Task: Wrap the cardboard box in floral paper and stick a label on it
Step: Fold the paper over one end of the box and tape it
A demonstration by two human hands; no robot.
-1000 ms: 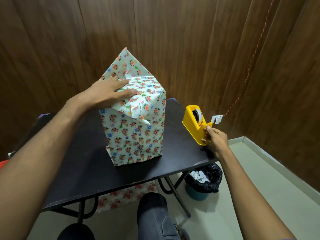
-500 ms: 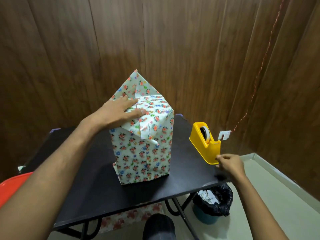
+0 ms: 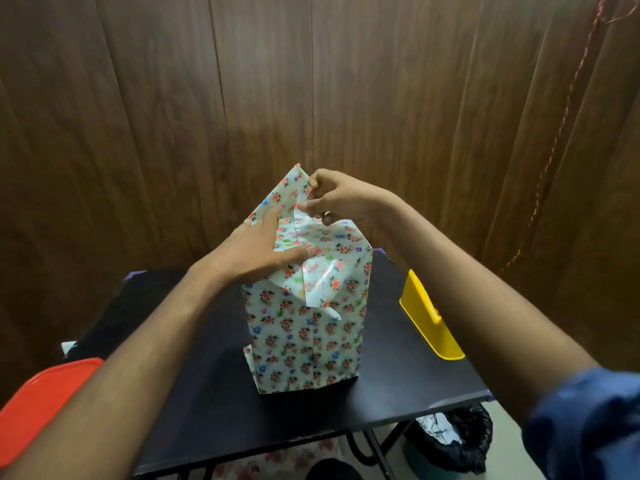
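Left hand [image 3: 258, 252] lies flat, fingers straight, pinning folds atop the floral-papered cardboard box [image 3: 306, 327] mid-desk. Right hand [image 3: 341, 199] fingers pinch the upright pointed paper flap [image 3: 280, 195]. Best crease it down tight and keep the pinned folds from slipping.

box [image 3: 304, 337]: is standing tall and upright on the black table, and is being fully covered by the paper, so no cardboard is showing
floral paper [image 3: 332, 271]: is pale, shiny and dotted with small red, blue and green flowers; is being folded down over the top
back flap [image 3: 284, 195]: is sticking up in a point
label: is not being seen
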